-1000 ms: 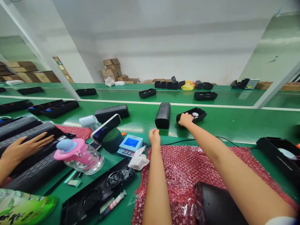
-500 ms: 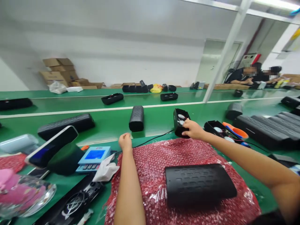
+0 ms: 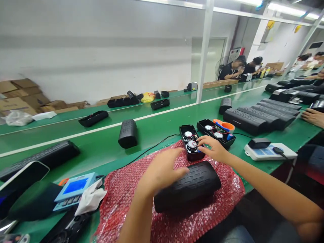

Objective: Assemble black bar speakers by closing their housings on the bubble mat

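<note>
My left hand (image 3: pixel 164 170) is spread over the left end of a closed black speaker (image 3: pixel 194 189), thumb and fingers apart. Whether it touches the speaker is unclear. That speaker lies on red bubble wrap (image 3: pixel 126 189). Just behind it stands an open speaker housing (image 3: pixel 191 156), showing two round drivers and thin red wires. At the housing's right edge is my right hand (image 3: pixel 214 148), its fingers apart and nothing visibly gripped. A second open housing (image 3: pixel 211 130), also with two drivers, lies beyond it.
An orange tape roll (image 3: pixel 227 127) and a row of black speakers (image 3: pixel 245 119) are to the right, near a white power strip (image 3: pixel 269 152). A blue meter (image 3: pixel 74 189) and crumpled tissue (image 3: pixel 91 197) lie left. A co-worker's hand (image 3: pixel 314 116) shows at far right.
The view has swung right. My left hand has gone from closed to spread and moved over the closed speaker. My right hand has loosened from the open housing, which now sits beside the other one.
</note>
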Tool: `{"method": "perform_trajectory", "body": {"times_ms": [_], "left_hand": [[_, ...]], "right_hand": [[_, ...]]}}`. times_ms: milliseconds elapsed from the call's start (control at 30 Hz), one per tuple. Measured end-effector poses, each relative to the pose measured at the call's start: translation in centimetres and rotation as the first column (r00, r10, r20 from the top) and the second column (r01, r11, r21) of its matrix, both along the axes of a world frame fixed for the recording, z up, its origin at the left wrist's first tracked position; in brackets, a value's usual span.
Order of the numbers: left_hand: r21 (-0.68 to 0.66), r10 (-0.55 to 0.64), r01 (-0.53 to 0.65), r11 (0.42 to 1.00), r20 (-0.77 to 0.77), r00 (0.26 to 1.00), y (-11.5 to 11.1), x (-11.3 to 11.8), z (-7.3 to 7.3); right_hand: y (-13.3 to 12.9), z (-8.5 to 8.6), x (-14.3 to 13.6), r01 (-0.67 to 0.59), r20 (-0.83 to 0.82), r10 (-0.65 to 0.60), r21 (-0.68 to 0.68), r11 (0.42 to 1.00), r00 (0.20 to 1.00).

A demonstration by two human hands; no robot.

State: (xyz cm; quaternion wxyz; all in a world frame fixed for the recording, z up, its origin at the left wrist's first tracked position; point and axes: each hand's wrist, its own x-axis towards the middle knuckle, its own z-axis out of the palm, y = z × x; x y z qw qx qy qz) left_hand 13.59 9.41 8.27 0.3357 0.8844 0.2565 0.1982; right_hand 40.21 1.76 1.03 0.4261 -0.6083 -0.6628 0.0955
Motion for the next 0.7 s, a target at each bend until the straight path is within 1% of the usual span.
{"method": "perform_trajectory", "body": {"times_ms": [33, 67, 133, 200, 233, 300, 333, 367, 400, 433, 500, 567, 600, 633, 700], "left_hand": [[-0.010, -0.081, 0.081, 0.997, -0.080, 0.993, -1.7, 0.9, -0.3], [-0.013, -0.117, 0.117, 0.993, -0.151, 0.982, -2.9, 1.6, -0.7], [-0.012, -0.102, 0.103, 0.995, -0.264, 0.959, -3.9, 2.8, -1.8], [-0.024, -0.067, 0.062, 0.998, -0.332, 0.941, -3.7, 3.4, -2.7], [-0.039, -0.069, 0.059, 0.997, -0.360, 0.930, -3.4, 3.6, -2.9], [-0.056, -0.098, 0.082, 0.995, -0.416, 0.904, -2.7, 3.6, -2.9], [-0.056, -0.116, 0.102, 0.993, -0.433, 0.894, -2.4, 3.5, -2.7], [-0.058, -0.138, 0.125, 0.990, -0.437, 0.889, -2.1, 3.2, -2.4], [-0.067, -0.162, 0.147, 0.987, -0.427, 0.890, -1.7, 2.8, -2.0], [-0.085, -0.189, 0.169, 0.982, -0.402, 0.896, -1.3, 2.2, -1.5], [-0.135, -0.241, 0.208, 0.969, -0.316, 0.918, -0.1, 0.8, -0.7], [-0.183, -0.260, 0.222, 0.958, -0.213, 0.942, 1.7, -0.9, -0.2], [-0.210, -0.257, 0.221, 0.952, -0.160, 0.953, 2.8, -1.8, -0.1], [-0.247, -0.250, 0.217, 0.944, -0.108, 0.962, 3.9, -2.6, -0.2], [-0.361, -0.222, 0.210, 0.909, 0.008, 0.975, 6.1, -4.4, -0.7]], "right_hand": [[-1.0, -0.4, -0.1, 0.038, -0.131, -0.039, -0.009, 0.999, 0.991], [-2.1, -1.1, -0.3, 0.058, -0.249, -0.069, -0.052, 0.997, 0.966], [-3.9, -3.0, -0.8, 0.048, -0.442, -0.120, -0.172, 0.984, 0.889], [-5.2, -5.1, -1.7, -0.030, -0.571, -0.133, -0.267, 0.963, 0.810], [-5.7, -5.9, -2.3, -0.076, -0.625, -0.127, -0.287, 0.955, 0.770], [-6.1, -6.7, -3.7, -0.135, -0.724, -0.112, -0.274, 0.952, 0.681], [-6.1, -6.6, -4.4, -0.131, -0.760, -0.113, -0.253, 0.958, 0.640], [-5.9, -6.1, -5.1, -0.101, -0.780, -0.125, -0.234, 0.967, 0.613], [-5.7, -5.3, -5.8, -0.055, -0.782, -0.143, -0.221, 0.974, 0.607], [-5.3, -4.3, -6.3, -0.013, -0.761, -0.159, -0.215, 0.977, 0.629], [-4.1, -1.6, -7.5, 0.037, -0.665, -0.161, -0.197, 0.980, 0.730], [-2.0, 1.4, -8.8, -0.002, -0.539, -0.085, -0.159, 0.987, 0.838], [-0.7, 2.9, -9.5, -0.039, -0.483, -0.035, -0.142, 0.989, 0.875], [0.7, 4.4, -10.4, -0.072, -0.439, 0.003, -0.140, 0.988, 0.899], [3.5, 7.5, -12.0, -0.124, -0.414, 0.041, -0.177, 0.976, 0.909]]}}
